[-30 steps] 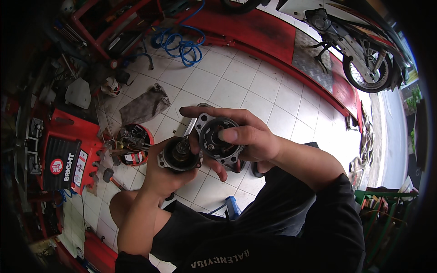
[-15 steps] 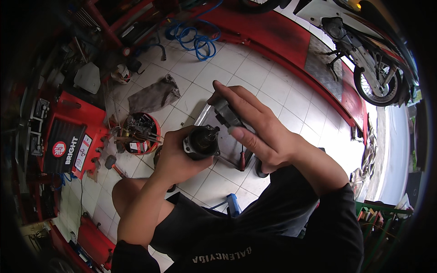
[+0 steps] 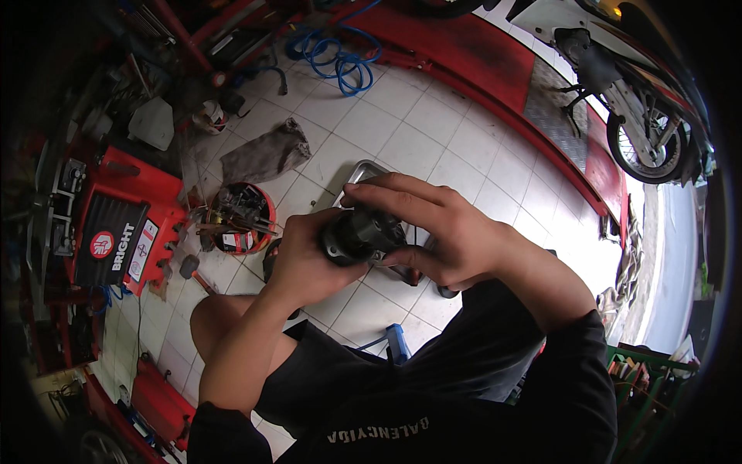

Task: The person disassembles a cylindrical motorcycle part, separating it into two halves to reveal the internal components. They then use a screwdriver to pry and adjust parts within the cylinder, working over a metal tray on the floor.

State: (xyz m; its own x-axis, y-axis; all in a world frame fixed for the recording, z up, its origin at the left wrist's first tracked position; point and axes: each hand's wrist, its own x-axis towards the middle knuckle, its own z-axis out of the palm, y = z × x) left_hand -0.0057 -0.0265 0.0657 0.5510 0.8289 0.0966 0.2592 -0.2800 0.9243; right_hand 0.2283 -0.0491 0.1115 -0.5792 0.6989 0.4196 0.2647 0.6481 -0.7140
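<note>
My left hand (image 3: 300,261) is wrapped round a dark cylindrical tool housing (image 3: 337,249) with a flanged end. From the right, my right hand (image 3: 464,232) grips a dark round metal cap (image 3: 380,230), fingers over its top and thumb below. The cap is against the housing's end; whether it is fully seated cannot be told. Below my hands a metal tray (image 3: 369,168) lies on the floor, mostly hidden. Part of a red-handled screwdriver (image 3: 407,275) shows under my right thumb.
A red bucket of parts (image 3: 267,210), a grey rag (image 3: 267,152) and a hammer (image 3: 199,276) lie to the left, beside a red machine (image 3: 127,224). A blue hose (image 3: 340,66) coils at the back. A motorcycle (image 3: 634,116) stands at the far right by a red platform (image 3: 464,46).
My right hand has come down and left, bringing the cap from apart onto the open end of the housing. My left hand keeps its hold, and the housing has tilted slightly.
</note>
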